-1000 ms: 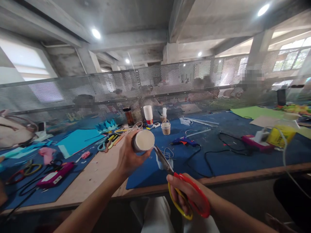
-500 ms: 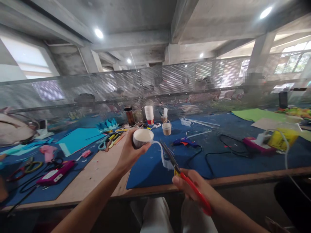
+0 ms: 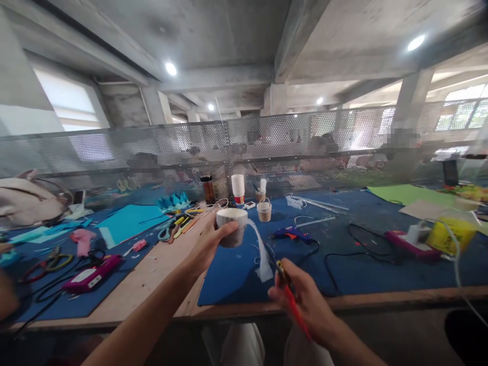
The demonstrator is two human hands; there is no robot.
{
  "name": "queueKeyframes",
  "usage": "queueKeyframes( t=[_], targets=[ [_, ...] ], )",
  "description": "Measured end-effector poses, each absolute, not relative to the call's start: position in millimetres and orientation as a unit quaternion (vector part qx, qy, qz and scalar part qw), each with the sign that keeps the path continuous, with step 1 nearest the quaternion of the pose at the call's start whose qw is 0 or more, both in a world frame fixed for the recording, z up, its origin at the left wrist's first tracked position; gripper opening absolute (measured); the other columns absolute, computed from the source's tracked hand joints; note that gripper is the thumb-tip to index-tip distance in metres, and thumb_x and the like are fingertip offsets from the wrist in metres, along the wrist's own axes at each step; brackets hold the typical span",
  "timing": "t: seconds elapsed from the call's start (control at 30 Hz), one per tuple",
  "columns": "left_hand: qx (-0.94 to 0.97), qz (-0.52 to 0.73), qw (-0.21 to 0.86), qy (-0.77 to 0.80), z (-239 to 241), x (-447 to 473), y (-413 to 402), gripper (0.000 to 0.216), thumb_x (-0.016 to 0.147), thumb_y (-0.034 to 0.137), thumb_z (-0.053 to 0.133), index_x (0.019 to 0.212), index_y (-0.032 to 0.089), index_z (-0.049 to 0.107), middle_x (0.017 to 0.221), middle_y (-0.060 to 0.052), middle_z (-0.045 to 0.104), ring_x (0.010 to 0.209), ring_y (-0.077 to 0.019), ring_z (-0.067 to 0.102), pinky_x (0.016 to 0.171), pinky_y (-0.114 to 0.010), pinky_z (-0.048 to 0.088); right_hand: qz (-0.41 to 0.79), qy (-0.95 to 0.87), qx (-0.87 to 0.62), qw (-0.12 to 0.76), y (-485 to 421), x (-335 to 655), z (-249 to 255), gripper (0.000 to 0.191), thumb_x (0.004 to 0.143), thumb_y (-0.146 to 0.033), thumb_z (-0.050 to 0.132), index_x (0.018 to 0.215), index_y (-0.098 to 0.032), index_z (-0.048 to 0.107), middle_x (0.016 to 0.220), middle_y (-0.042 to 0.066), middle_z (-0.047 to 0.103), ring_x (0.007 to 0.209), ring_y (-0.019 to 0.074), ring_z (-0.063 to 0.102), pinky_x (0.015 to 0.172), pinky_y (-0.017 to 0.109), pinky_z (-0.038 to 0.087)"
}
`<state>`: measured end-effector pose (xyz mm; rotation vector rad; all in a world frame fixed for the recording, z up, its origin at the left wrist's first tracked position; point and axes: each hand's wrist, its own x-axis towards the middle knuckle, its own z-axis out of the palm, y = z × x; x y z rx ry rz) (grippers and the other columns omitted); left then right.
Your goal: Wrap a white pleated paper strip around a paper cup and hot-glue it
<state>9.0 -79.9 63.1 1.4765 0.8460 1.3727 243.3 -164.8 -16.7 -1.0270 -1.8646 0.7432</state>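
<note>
My left hand [image 3: 215, 239] is closed round a white cup [image 3: 233, 235], held above the blue mat with the thumb across its front. From the cup's right side a pale, thin strip [image 3: 262, 256] hangs down to the right, its lower end wider. My right hand [image 3: 305, 292] grips red-handled scissors [image 3: 293, 307] just right of the strip. The blades point up and left beside the strip; I cannot tell whether they touch it. Behind, a blue glue gun [image 3: 292, 233] lies on the mat, and a small handled bucket [image 3: 264, 211] stands upright.
A paper cup stack [image 3: 238, 188] and a brown bottle [image 3: 208, 189] stand at the back before a perforated metal screen [image 3: 171, 137]. Left are blue paper [image 3: 131, 221], several tools and a purple power strip [image 3: 93, 273]. Another purple power strip [image 3: 412, 245] with cables lies right. A person's arm shows far left.
The cup has tipped upright, showing more of its side and less of its inside. The strip hangs straighter. The scissors have turned and moved slightly lower, and the whole view has shifted a little.
</note>
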Motion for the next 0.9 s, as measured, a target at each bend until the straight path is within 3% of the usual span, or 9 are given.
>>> queueKeyframes(
  t=[0.13, 0.37, 0.53, 0.77, 0.9],
  targets=[
    [0.589, 0.566, 0.462, 0.346, 70.1, 16.9, -80.0, 0.049, 0.079, 0.041, 0.079, 0.119, 0.017, 0.066, 0.117, -0.012, 0.072, 0.105, -0.0273, 0.068, 0.083, -0.033, 0.052, 0.423, -0.711, -0.355, 0.435, -174.5, 216.6, -24.6, 0.036, 0.094, -0.054, 0.059, 0.083, -0.022, 0.047, 0.075, -0.004, 0.044, 0.065, 0.0121, 0.041, 0.056, 0.024, 0.033],
    [0.618, 0.577, 0.391, 0.363, 100.0, 25.5, -93.0, 0.048, 0.073, 0.042, 0.082, 0.111, 0.018, 0.066, 0.107, -0.008, 0.073, 0.095, -0.0237, 0.068, 0.078, -0.031, 0.052, 0.3, -0.709, -0.397, 0.499, -140.0, 188.3, -35.2, 0.024, 0.096, -0.044, 0.057, 0.096, -0.023, 0.049, 0.091, 0.0, 0.052, 0.078, 0.0167, 0.051, 0.072, 0.03, 0.043],
    [0.616, 0.598, 0.355, 0.371, 124.2, 33.1, -102.6, 0.047, 0.07, 0.042, 0.083, 0.108, 0.018, 0.068, 0.096, -0.004, 0.072, 0.088, -0.0206, 0.067, 0.072, -0.027, 0.051, 0.255, -0.694, -0.404, 0.538, -127.3, 179.0, -31.9, 0.028, 0.095, -0.047, 0.056, 0.107, -0.023, 0.048, 0.102, 0.004, 0.054, 0.086, 0.02, 0.056, 0.077, 0.033, 0.046],
    [0.613, 0.552, 0.435, 0.362, 136.3, 35.1, -110.0, 0.047, 0.075, 0.042, 0.081, 0.113, 0.017, 0.071, 0.112, -0.008, 0.076, 0.097, -0.0245, 0.071, 0.078, -0.029, 0.054, 0.209, -0.674, -0.426, 0.566, -117.1, 183.2, -17.9, 0.031, 0.096, -0.051, 0.055, 0.106, -0.023, 0.049, 0.101, 0.003, 0.054, 0.086, 0.0202, 0.058, 0.08, 0.034, 0.048],
    [0.579, 0.517, 0.507, 0.375, 134.8, 34.2, -108.9, 0.041, 0.076, 0.043, 0.08, 0.108, 0.017, 0.074, 0.096, -0.006, 0.079, 0.082, -0.0225, 0.073, 0.069, -0.029, 0.056, 0.15, -0.679, -0.442, 0.567, -113.7, 188.5, -11.8, 0.032, 0.096, -0.051, 0.057, 0.105, -0.022, 0.048, 0.101, 0.004, 0.055, 0.09, 0.0217, 0.059, 0.083, 0.035, 0.048]
  ],
)
